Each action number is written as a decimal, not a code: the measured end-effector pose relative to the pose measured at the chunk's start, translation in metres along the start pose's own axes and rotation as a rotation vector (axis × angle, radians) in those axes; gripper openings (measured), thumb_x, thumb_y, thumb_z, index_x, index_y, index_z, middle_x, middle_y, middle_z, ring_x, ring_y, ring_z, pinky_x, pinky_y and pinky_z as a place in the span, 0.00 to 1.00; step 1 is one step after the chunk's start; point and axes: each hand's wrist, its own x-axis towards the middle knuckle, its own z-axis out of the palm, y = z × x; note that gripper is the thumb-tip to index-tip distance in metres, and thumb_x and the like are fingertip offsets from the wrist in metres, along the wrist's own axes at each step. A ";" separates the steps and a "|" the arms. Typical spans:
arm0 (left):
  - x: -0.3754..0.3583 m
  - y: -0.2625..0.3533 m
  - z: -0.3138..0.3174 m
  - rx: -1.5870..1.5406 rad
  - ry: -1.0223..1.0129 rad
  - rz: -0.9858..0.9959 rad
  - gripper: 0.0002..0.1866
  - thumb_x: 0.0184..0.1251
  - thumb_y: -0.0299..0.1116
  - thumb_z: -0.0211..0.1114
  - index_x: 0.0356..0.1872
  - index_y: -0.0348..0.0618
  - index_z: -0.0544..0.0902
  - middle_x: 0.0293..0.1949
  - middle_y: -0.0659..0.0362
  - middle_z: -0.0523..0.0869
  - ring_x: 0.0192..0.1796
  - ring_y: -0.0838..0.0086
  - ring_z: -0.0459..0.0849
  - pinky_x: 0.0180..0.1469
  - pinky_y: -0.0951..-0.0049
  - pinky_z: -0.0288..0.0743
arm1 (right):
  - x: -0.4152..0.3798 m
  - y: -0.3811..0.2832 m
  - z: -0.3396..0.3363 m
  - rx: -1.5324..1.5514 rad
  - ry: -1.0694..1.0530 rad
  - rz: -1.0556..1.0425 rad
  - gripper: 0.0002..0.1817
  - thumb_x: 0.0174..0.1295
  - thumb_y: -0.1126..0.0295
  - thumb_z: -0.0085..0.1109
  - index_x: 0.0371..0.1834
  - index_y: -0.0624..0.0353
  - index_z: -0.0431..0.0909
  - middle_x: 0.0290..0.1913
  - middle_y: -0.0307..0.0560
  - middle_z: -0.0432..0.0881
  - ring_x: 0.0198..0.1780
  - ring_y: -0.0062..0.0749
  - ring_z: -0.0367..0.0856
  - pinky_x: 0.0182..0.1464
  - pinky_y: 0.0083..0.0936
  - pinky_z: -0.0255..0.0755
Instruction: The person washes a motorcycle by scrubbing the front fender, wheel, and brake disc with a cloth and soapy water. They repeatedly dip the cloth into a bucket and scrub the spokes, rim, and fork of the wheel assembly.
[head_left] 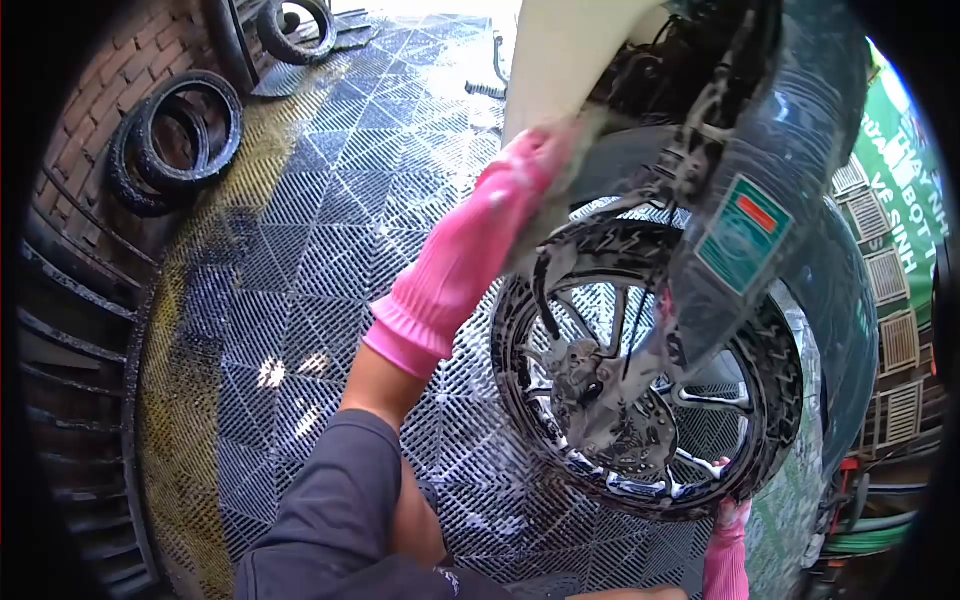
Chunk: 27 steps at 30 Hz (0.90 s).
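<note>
My left hand [528,165], in a wet pink knit glove, is raised beside the pale body panel of a motorbike [560,60], above the front wheel. A blurred grey-green cloth [570,180] hangs along it, and the fingers look closed on it. Low at the right, my right hand [733,512], gloved in pink too, grips the bottom of the front tyre [775,440], with fingertips showing inside the rim. Soapy foam streaks the tyre, the spoked wheel [690,400], the brake disc and the fork. A green label [745,235] sits on the dark front mudguard [700,300].
Loose tyres [185,135] lean on the brick wall [110,90] at the left, with another tyre [297,30] farther back. Wet grating tiles [330,250] cover the floor. Along the right are a green banner [895,190], drain grates [900,345] and a green hose [870,540].
</note>
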 end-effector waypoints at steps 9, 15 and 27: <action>-0.088 -0.101 0.189 0.570 -0.134 0.398 0.16 0.80 0.29 0.49 0.63 0.39 0.74 0.50 0.61 0.82 0.47 0.80 0.79 0.54 0.76 0.76 | -0.007 -0.006 -0.038 -0.317 -0.167 0.285 0.49 0.66 0.57 0.68 0.84 0.50 0.45 0.72 0.49 0.71 0.71 0.41 0.71 0.74 0.38 0.64; -0.121 -0.099 0.322 -1.317 -0.516 -0.416 0.05 0.71 0.30 0.57 0.35 0.44 0.80 0.29 0.64 0.76 0.33 0.77 0.76 0.38 0.74 0.72 | 0.016 -0.116 0.038 -0.669 -0.222 0.432 0.30 0.54 0.75 0.69 0.64 0.59 0.77 0.56 0.44 0.85 0.59 0.32 0.80 0.65 0.32 0.71; -0.081 -0.042 0.065 -1.224 -0.589 -0.816 0.11 0.70 0.35 0.59 0.38 0.37 0.83 0.32 0.54 0.88 0.33 0.69 0.86 0.34 0.68 0.79 | 0.006 -0.202 0.054 -0.231 -0.887 0.160 0.43 0.59 0.54 0.76 0.74 0.60 0.67 0.72 0.52 0.74 0.73 0.40 0.72 0.75 0.36 0.64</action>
